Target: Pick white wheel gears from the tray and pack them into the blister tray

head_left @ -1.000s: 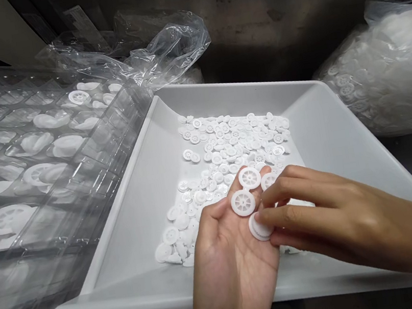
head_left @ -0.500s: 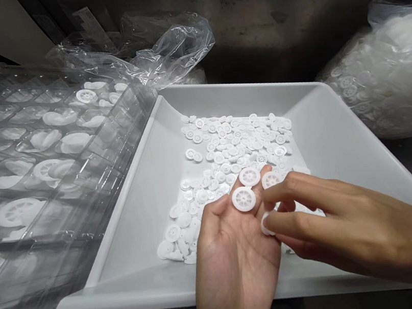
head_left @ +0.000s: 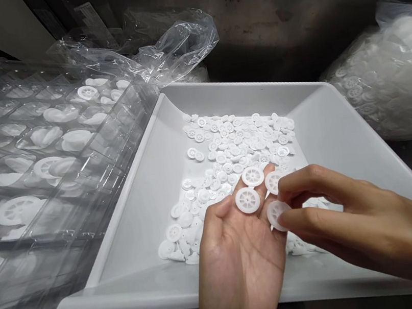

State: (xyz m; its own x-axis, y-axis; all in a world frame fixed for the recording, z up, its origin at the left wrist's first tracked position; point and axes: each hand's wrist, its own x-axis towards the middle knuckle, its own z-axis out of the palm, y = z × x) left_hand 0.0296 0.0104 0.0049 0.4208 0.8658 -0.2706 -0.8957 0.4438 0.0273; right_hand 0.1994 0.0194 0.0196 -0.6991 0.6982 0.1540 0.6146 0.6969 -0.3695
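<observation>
Palm up above the grey tray (head_left: 136,206), my left hand (head_left: 241,263) carries white spoked plastic wheels (head_left: 247,200) on its fingers. Two lie flat with their spokes showing, and a third stands by the fingertips. My right hand (head_left: 352,225) comes in from the right, its thumb and fingers pinching another white wheel (head_left: 277,215) at the edge of my left hand. Its index finger touches or nearly touches the wheel by the fingertips. Beneath both hands, many like wheels (head_left: 238,142) lie loose across the tray floor, partly hidden by my hands.
On the left stand stacked clear blister trays (head_left: 87,167) whose pockets hold white wheels. Crumpled clear plastic film (head_left: 182,44) lies behind them. A clear bag (head_left: 392,80) full of white parts sits right of the tray. Behind is a dark panel (head_left: 266,16).
My right fingers have shifted slightly right, and the pinched wheel has turned so its face shows more. The wheels on my left hand stay put. The whole view has moved a little.
</observation>
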